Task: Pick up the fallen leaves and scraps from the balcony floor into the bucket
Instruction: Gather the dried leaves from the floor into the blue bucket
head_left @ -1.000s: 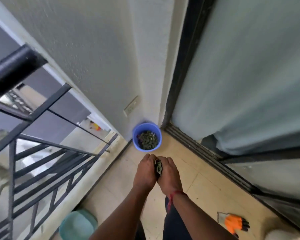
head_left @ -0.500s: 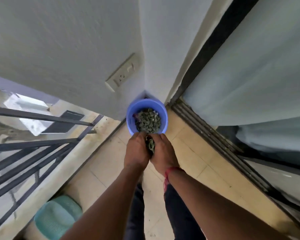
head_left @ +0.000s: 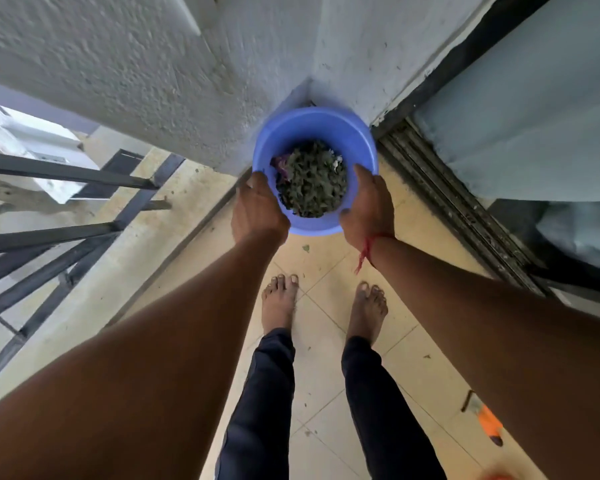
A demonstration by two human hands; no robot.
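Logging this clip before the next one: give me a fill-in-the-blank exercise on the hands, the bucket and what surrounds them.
1. The left hand and right hand grip a ____ bucket.
2. The leaves lie ____ the bucket.
3. A red thread circles the ____ wrist.
4. The person's feet are ____.

Missing words: blue, inside, right, bare.

The pale yellow tiled balcony floor (head_left: 323, 323) carried a round blue plastic bucket (head_left: 312, 128) at the wall corner; contact with the tiles could not be confirmed. A person's bare feet (head_left: 278, 306) stood on the tiles near the bucket. Small green leaf scraps (head_left: 305, 248) lay scattered around them. An orange-and-grey item (head_left: 487, 422), partly hidden, lay at the right.
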